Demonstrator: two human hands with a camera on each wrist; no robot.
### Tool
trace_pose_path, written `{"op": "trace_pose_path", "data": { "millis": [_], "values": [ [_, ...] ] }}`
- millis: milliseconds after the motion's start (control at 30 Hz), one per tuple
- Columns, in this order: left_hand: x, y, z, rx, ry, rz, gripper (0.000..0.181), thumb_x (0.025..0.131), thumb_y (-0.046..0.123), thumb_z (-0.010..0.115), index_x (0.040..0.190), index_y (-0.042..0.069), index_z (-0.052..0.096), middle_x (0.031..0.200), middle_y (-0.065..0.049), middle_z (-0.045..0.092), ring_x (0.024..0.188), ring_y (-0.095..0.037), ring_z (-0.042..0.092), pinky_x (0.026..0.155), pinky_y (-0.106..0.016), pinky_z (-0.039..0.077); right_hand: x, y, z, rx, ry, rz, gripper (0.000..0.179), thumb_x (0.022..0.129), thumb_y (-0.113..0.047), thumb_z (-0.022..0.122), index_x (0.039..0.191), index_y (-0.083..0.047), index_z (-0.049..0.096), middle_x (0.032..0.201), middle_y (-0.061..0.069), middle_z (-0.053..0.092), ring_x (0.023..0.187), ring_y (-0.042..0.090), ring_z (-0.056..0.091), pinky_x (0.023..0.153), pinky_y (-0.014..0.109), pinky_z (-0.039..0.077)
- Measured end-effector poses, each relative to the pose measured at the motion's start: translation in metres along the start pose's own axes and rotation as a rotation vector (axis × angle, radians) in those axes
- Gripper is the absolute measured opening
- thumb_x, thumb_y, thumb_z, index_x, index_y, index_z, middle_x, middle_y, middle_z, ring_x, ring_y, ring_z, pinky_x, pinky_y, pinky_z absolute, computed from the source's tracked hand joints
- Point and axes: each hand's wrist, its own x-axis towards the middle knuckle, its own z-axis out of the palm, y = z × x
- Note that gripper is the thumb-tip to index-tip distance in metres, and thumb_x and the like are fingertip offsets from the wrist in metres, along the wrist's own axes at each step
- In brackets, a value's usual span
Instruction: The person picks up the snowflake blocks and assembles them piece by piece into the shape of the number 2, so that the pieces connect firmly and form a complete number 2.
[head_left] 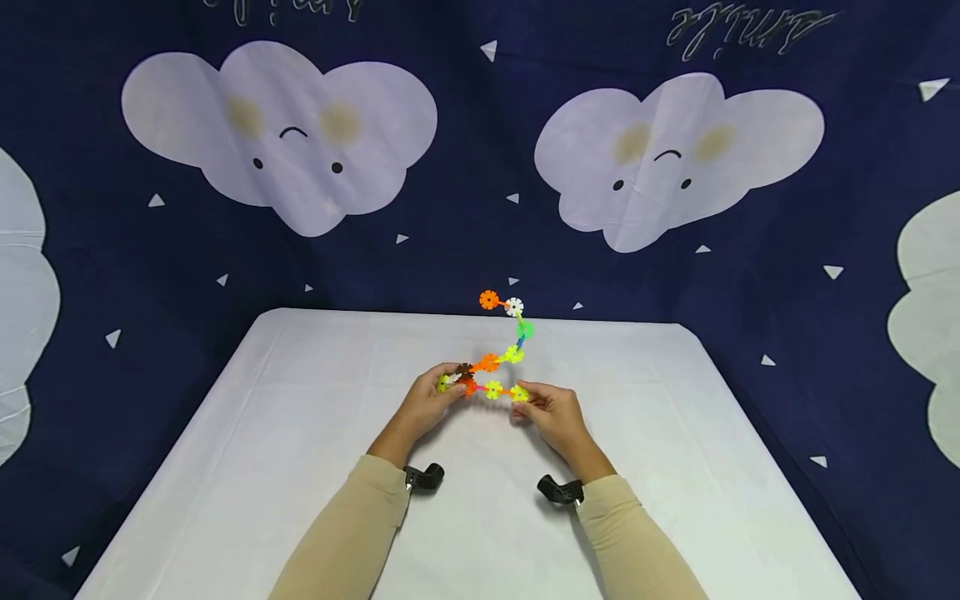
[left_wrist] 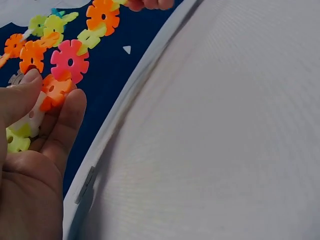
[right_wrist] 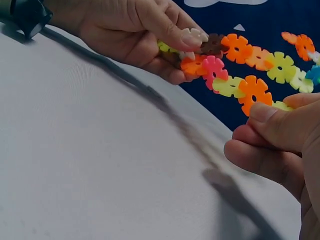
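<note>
A chain of flower-shaped plastic snowflake discs [head_left: 488,362] is held up over the white table, doubled into two strands. My left hand [head_left: 427,402] pinches it at the bend, around a dark brown disc [right_wrist: 213,45] and an orange disc [left_wrist: 56,89]. White and yellow discs sit partly hidden inside that palm. From there a pink disc [left_wrist: 70,61] leads the lower strand to the right. At that strand's end my right hand [head_left: 557,414] pinches the last yellow-green disc beside an orange disc [right_wrist: 255,94]. The upper strand curves away to a white disc [head_left: 513,307] and an orange tip, untouched.
Under both hands spreads a white-covered table [head_left: 315,517]. A dark blue curtain [head_left: 480,150] with white clouds and small triangles hangs behind it. Black wrist-worn cameras [head_left: 426,477] sit on both forearms near the beige sleeves.
</note>
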Motion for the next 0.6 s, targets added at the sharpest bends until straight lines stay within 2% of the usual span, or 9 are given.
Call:
{"op": "trace_pose_path", "data": {
  "millis": [133, 233, 267, 333, 433, 500, 600],
  "values": [
    [-0.002, -0.003, -0.003, -0.021, 0.013, -0.001, 0.039, 0.102, 0.009, 0.072, 0.138, -0.002, 0.063, 0.13, -0.015, 0.068, 0.108, -0.017, 0.063, 0.098, -0.031, 0.05, 0.001, 0.016, 0.003, 0.012, -0.002, 0.008, 0.039, 0.085, 0.025, 0.073, 0.122, 0.025, 0.062, 0.083, 0.033, 0.07, 0.069, 0.051, 0.071, 0.065, 0.049, 0.062],
    [0.0, -0.004, -0.003, -0.028, 0.028, 0.008, 0.041, 0.102, 0.011, 0.073, 0.139, -0.002, 0.062, 0.122, -0.015, 0.071, 0.093, -0.013, 0.064, 0.088, -0.026, 0.05, 0.001, 0.023, 0.002, 0.03, 0.007, -0.01, 0.042, 0.085, 0.023, 0.075, 0.126, 0.022, 0.062, 0.083, 0.03, 0.071, 0.069, 0.05, 0.072, 0.064, 0.048, 0.063],
    [0.0, -0.004, -0.003, -0.024, 0.042, 0.011, 0.041, 0.102, 0.012, 0.073, 0.139, -0.002, 0.062, 0.121, -0.014, 0.071, 0.085, -0.012, 0.062, 0.081, -0.025, 0.051, 0.002, 0.024, 0.001, 0.037, 0.011, -0.018, 0.046, 0.086, 0.022, 0.075, 0.129, 0.021, 0.061, 0.085, 0.03, 0.071, 0.071, 0.049, 0.073, 0.065, 0.047, 0.063],
    [0.002, -0.005, -0.003, -0.021, 0.083, 0.014, 0.042, 0.101, 0.013, 0.074, 0.139, -0.002, 0.062, 0.127, -0.013, 0.069, 0.091, -0.009, 0.06, 0.081, -0.021, 0.049, 0.003, 0.027, 0.001, 0.016, 0.027, -0.033, 0.055, 0.086, 0.018, 0.078, 0.137, 0.017, 0.058, 0.091, 0.029, 0.072, 0.076, 0.046, 0.074, 0.067, 0.042, 0.064],
    [0.003, -0.004, -0.006, -0.071, 0.157, 0.016, 0.042, 0.101, 0.008, 0.073, 0.139, -0.004, 0.061, 0.136, -0.017, 0.064, 0.106, -0.016, 0.06, 0.084, -0.02, 0.05, 0.003, 0.027, 0.002, -0.046, 0.072, -0.013, 0.064, 0.086, 0.013, 0.081, 0.144, 0.013, 0.054, 0.102, 0.025, 0.074, 0.083, 0.04, 0.075, 0.072, 0.032, 0.063],
    [0.005, -0.005, -0.008, -0.127, 0.205, 0.021, 0.042, 0.101, 0.005, 0.072, 0.139, -0.005, 0.06, 0.143, -0.018, 0.06, 0.125, -0.021, 0.056, 0.092, -0.019, 0.049, 0.004, 0.028, 0.005, -0.114, 0.087, 0.016, 0.059, 0.087, 0.008, 0.083, 0.139, 0.013, 0.058, 0.104, 0.022, 0.075, 0.086, 0.034, 0.075, 0.075, 0.028, 0.062],
    [0.006, -0.005, -0.011, -0.185, 0.264, 0.019, 0.043, 0.101, 0.003, 0.071, 0.141, -0.005, 0.058, 0.147, -0.019, 0.056, 0.127, -0.028, 0.055, 0.089, -0.02, 0.052, 0.007, 0.027, 0.012, -0.256, 0.054, 0.042, 0.042, 0.087, 0.002, 0.086, 0.125, 0.01, 0.069, 0.103, 0.016, 0.075, 0.088, 0.028, 0.074, 0.077, 0.029, 0.062]
  ]
}}
